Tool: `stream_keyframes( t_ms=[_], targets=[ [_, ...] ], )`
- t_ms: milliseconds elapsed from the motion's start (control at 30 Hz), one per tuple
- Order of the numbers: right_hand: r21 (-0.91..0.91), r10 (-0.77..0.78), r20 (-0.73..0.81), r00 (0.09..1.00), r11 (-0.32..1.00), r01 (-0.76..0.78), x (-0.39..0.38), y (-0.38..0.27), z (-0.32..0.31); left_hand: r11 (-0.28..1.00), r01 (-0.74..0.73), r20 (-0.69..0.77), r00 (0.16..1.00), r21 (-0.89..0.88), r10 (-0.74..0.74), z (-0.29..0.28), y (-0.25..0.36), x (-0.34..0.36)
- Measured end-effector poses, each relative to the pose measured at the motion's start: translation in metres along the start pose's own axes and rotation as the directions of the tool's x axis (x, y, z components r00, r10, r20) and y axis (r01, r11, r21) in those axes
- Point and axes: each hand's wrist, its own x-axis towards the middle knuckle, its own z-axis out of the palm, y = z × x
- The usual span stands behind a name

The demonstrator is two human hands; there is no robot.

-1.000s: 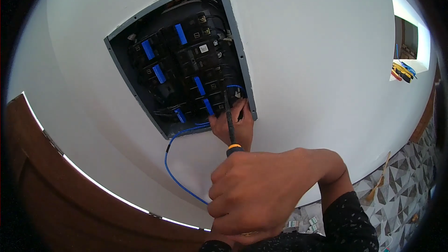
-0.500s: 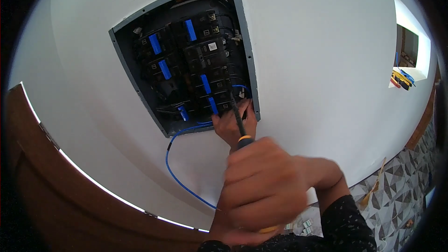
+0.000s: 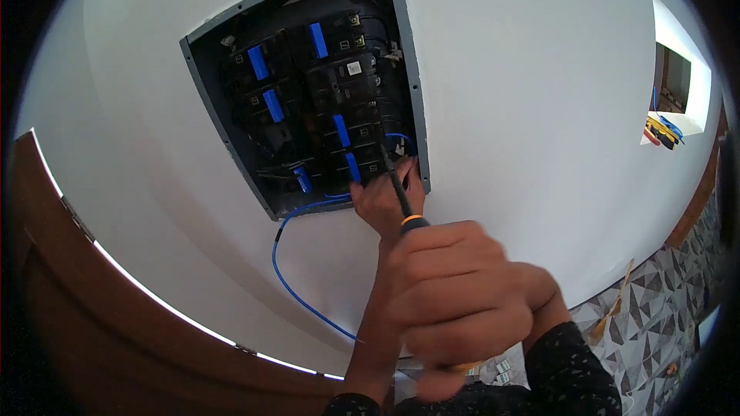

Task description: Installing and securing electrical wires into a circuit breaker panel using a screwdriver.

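My right hand (image 3: 462,293) is wrapped round the handle of a screwdriver (image 3: 399,191) with a dark shaft and an orange band. The shaft points up into a breaker panel (image 3: 420,131), toward the right side of the lower right breakers (image 3: 364,132); its tip is hard to make out against the black. Behind the screwdriver, my left hand (image 3: 381,204) reaches into the panel's lower right corner, fingers closed about a blue wire (image 3: 399,136). That wire curves up to the breaker's side; a blue length also loops out below the panel's bottom edge.
White wall surrounds the recessed panel. A brown door (image 3: 100,308) stands at lower left. On the right, a wall opening (image 3: 697,100) has yellow-and-blue hand tools (image 3: 664,131) on its ledge. Patterned floor tiles (image 3: 647,316) and a broom-like thing (image 3: 613,312) show at lower right.
My right hand has shifted slightly right and its grip on the screwdriver handle has turned. My left hand stays in the same corner. The panel sits slightly higher in view.
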Motion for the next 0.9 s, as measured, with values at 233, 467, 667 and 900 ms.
stream_keyframes(
  t_ms=[233,467,667,900],
  targets=[
    [0.119,-0.033,0.421,0.906,0.993,-0.019,0.025,0.004,-0.012,0.999,-0.012,0.032,0.999,-0.033,0.013,0.003,-0.004,-0.004],
    [-0.115,-0.044,0.042,0.998,0.992,0.049,-0.006,0.004,0.01,0.995,-0.071,-0.047,0.997,-0.064,0.068,0.007,-0.002,0.0],
    [0.152,0.019,0.502,0.865,0.982,-0.11,0.036,0.002,-0.02,0.998,-0.056,-0.002,0.998,-0.016,0.056,-0.001,-0.005,0.002],
    [-0.084,0.011,0.109,0.994,0.996,-0.002,0.0,-0.001,0.008,0.996,-0.083,-0.054,0.995,-0.027,0.081,0.002,-0.006,0.005]
  ],
)
